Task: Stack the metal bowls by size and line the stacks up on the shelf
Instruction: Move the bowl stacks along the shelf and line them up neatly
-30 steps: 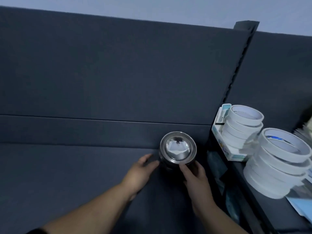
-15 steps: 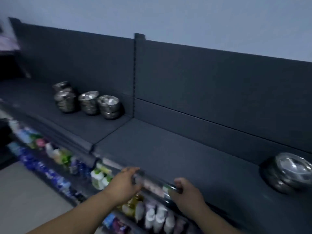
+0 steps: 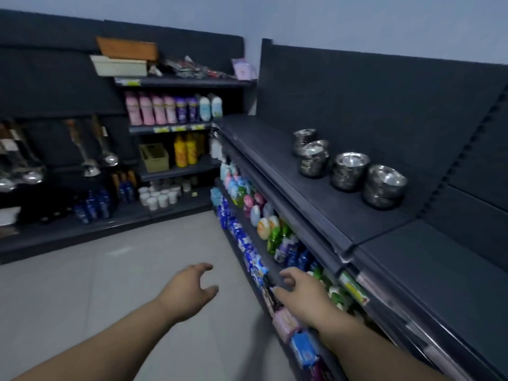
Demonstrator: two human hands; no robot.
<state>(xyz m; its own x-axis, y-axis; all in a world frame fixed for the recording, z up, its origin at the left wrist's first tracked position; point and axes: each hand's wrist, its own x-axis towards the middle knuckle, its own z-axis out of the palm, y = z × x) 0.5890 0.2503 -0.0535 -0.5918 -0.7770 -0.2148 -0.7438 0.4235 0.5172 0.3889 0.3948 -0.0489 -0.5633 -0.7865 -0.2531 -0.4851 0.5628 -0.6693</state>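
bowls (image 3: 349, 171): shiny silver | shelf (image 3: 275, 149): dark grey | floor (image 3: 82, 284): pale grey

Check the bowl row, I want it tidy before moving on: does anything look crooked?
Possibly the second stack from the far end: its top bowls seem tilted rather than nested flat, though blur makes it uncertain. The far stack sits close against it. The third stack and the nearest stack look level.

Head-worn wide-angle view, facing forward and down an aisle.
The shelf (image 3: 330, 210) lies right, the floor (image 3: 132, 270) left; left hand (image 3: 187, 292) and right hand (image 3: 299, 295) show close below.
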